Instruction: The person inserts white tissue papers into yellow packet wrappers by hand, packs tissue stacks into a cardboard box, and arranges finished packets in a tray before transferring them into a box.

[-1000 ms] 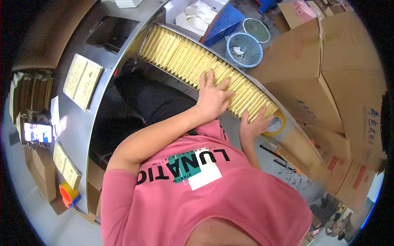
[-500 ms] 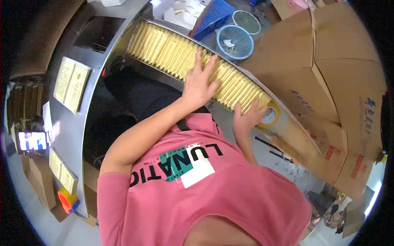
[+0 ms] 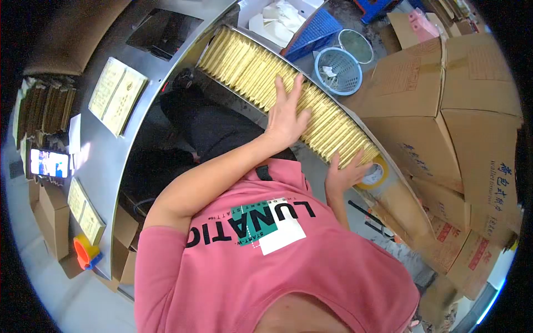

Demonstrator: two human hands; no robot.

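Observation:
A long row of thin yellow packets (image 3: pixel 244 64) stands packed on edge in a narrow tray (image 3: pixel 355 115). My left hand (image 3: pixel 286 116) rests over the middle of the row with its fingers spread, touching the packets' tops and gripping none. At the row's right end lies my right hand (image 3: pixel 343 176), its fingers apart against the last packets. Just beyond that hand, a roll of yellow tape (image 3: pixel 377 173) sits in the tray, partly covered by the fingers.
Large cardboard boxes (image 3: pixel 405 89) stand on the right. Behind the tray are a light-blue basket (image 3: pixel 337 69) and a white box of paper (image 3: pixel 250 11). On the left metal table (image 3: pixel 136 100) lie bundled yellow packets (image 3: pixel 116 94), a lit phone (image 3: pixel 50 163) and an orange tape dispenser (image 3: pixel 85 252).
The whole scene has shifted slightly right and down in view as the head moved. Both hands keep about the same places on the row of packets.

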